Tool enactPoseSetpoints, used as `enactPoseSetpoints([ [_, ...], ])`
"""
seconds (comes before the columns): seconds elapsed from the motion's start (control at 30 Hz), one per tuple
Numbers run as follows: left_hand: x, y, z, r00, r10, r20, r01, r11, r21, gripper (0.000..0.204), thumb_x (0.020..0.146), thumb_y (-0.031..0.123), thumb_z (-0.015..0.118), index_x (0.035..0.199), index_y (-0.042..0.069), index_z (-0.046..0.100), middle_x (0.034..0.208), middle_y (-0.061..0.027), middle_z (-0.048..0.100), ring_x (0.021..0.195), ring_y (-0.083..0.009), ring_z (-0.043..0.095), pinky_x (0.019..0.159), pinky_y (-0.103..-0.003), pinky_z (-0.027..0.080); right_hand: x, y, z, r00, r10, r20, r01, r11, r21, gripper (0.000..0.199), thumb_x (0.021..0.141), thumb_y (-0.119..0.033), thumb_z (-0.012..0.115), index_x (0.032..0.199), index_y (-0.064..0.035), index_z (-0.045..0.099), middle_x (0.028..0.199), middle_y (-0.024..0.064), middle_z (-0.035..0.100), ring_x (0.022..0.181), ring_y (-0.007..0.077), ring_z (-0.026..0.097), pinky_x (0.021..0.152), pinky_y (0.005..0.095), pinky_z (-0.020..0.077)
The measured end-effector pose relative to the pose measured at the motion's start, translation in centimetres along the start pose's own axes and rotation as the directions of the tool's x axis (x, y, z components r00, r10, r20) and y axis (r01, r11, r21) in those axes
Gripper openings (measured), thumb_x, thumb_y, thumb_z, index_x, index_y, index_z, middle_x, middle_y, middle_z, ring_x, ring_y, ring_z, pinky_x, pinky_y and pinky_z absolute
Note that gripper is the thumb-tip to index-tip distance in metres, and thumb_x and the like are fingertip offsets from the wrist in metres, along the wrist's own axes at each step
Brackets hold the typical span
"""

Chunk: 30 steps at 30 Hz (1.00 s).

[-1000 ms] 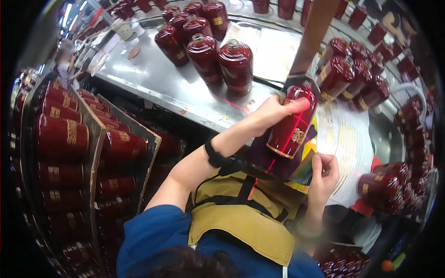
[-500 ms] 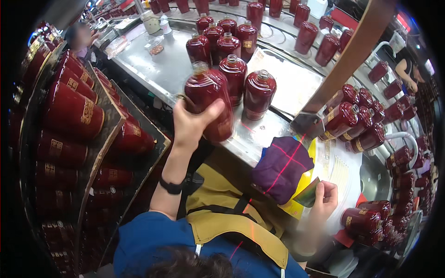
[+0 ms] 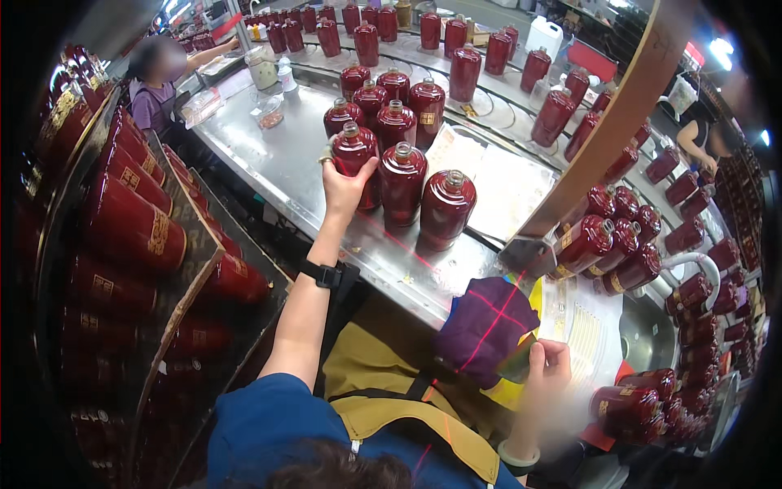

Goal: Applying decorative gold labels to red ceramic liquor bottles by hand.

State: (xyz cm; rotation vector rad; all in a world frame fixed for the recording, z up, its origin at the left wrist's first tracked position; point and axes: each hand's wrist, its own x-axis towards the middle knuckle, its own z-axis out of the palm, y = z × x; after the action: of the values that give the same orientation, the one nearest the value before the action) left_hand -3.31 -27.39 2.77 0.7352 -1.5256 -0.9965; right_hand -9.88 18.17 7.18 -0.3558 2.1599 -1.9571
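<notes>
From where I stand, the worker's left hand (image 3: 346, 183), just left of centre in the frame, is curved partway open around a dark red, glossy, round-shouldered bottle (image 3: 358, 159), thumb along its right side and fingers round its left; the bottle is upright, its clear neck uncapped, at the left edge of a cluster of matching dark red bottles (image 3: 403, 183) on a shiny steel table (image 3: 244, 138). The right hand (image 3: 550, 367), lower right of centre, is nearly closed, thumb and fingers pinching the edge of a thin, dark green, flat sheet (image 3: 517, 363), and that arm is blurred below the wrist. Just left of the sheet sits a rounded, deep purple cloth pad (image 3: 476, 334), crossed by thin red lines of light, with a bright yellow sheet (image 3: 507, 393) showing beside it. Further right I see a white paper with pale printed rows (image 3: 599, 326), and above it more dark red bottles with gold labels (image 3: 582, 248) beside the foot of a slanting brown post (image 3: 603, 130). Racked red bottles (image 3: 134, 220) fill the left of the frame, and at the upper left a co-worker in a purple sleeve (image 3: 149, 110) reaches out an arm
</notes>
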Motion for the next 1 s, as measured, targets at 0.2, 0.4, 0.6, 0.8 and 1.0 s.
enactPoseSetpoints([
  [0.2,2.1,1.0,-1.0,0.971,0.239,-0.003,-0.239,0.971,-0.007,0.068,0.095,0.025,0.077,0.147,-0.006,0.044,0.139,-0.0174,0.056,0.129,-0.0248,0.056,0.109,-0.036,0.044,1.4,-0.1,1.0,1.0,-0.009,-0.008,0.009,0.999,-0.045,0.008,0.1,-0.004,0.066,0.099,-0.0012,0.06,0.091,-0.0007,0.058,0.081,0.0047,0.052,0.073,0.0207,0.0418],
  [0.4,15.0,15.2,-0.4,0.995,-0.007,-0.097,-0.004,0.993,-0.116,0.064,0.095,0.035,0.074,0.139,-0.008,0.055,0.14,-0.0182,0.061,0.123,-0.0235,0.06,0.107,-0.034,0.044,3.3,-1.2,2.4,0.996,0.09,-0.007,-0.091,0.993,-0.079,0.011,0.1,-0.003,0.065,0.11,0.002,0.065,0.093,-0.0002,0.057,0.083,0.0058,0.052,0.075,0.0207,0.041],
  [0.6,29.3,8.6,2.4,0.882,-0.262,0.392,0.061,0.888,0.456,0.085,0.076,0.055,0.085,0.135,-0.002,0.063,0.125,-0.0151,0.068,0.118,-0.0227,0.061,0.102,-0.039,0.044,5.2,0.3,1.9,0.987,-0.086,0.139,0.128,0.936,-0.329,0.019,0.103,-0.02,0.061,0.112,-0.006,0.071,0.103,0.0039,0.072,0.095,0.0137,0.065,0.086,0.0278,0.0492],
  [0.8,35.1,-0.7,3.3,0.712,-0.564,0.418,-0.135,0.475,0.87,0.134,0.07,0.056,0.09,0.159,-0.011,0.016,0.16,-0.0315,0.035,0.145,-0.0408,0.042,0.114,-0.061,0.038,6.1,2.8,1.1,0.994,-0.083,0.076,0.11,0.867,-0.485,0.023,0.105,-0.015,0.055,0.115,0.0,0.07,0.112,0.0103,0.07,0.103,0.0227,0.065,0.094,0.0361,0.0503],
  [1.0,32.8,-6.8,6.4,0.827,-0.445,0.345,0.032,0.649,0.76,0.098,0.061,0.054,0.095,0.127,-0.009,0.06,0.125,-0.0216,0.067,0.106,-0.0292,0.069,0.08,-0.045,0.058,5.6,1.3,0.7,0.998,0.001,0.062,0.019,0.95,-0.312,0.015,0.106,-0.012,0.057,0.111,-0.0041,0.069,0.101,0.007,0.068,0.096,0.0151,0.059,0.089,0.0292,0.0462],
])
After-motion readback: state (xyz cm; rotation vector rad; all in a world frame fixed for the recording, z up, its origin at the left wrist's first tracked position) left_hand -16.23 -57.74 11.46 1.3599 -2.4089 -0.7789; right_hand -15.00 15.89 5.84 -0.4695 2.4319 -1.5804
